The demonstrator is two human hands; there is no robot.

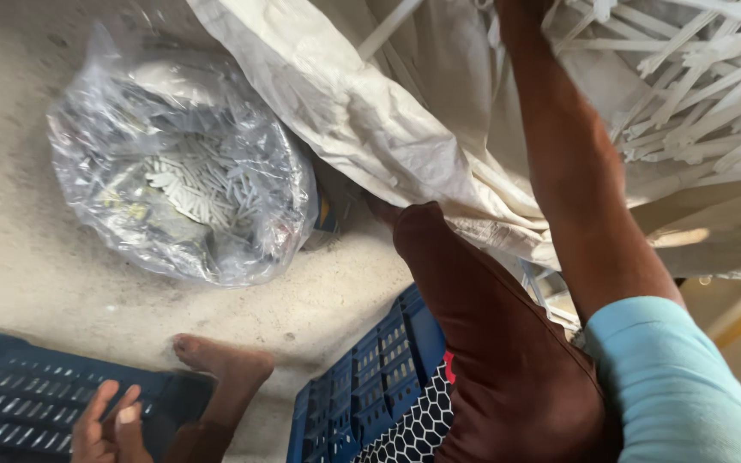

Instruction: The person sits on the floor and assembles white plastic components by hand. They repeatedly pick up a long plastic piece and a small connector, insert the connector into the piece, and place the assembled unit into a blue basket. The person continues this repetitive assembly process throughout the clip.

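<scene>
Reaching up and away from the body, the right arm (576,197) goes into the mouth of a big white sack (370,111). The hand itself is cut off by the top edge, so I can't say what it has hold of or how the fingers sit. All around where that hand should be is a tangle of long white plastic strips (705,94), spilling toward the right of the arm. My guess is the sack leans over the raised knee (439,257) so its opening faces the person and the strips stay within arm's reach.

The left hand (109,424) is low, close to the body, with fingers loosely bunched together. Can't tell if there's something small pinched in there or nothing at all. Touching or just past those fingertips is a dark blue crate (10,394), and just to the right of the hand is a bare foot (225,360) planted on the concrete floor (27,257).

Further right of that hand, under the leg, sits a second blue crate (379,377), apparently serving as the seat. Well beyond the left hand, below the sack's rim, is a clear plastic bag (105,129) lying open with short white pieces (195,184) in it. It looks parked there so both hands can get to it easily.
</scene>
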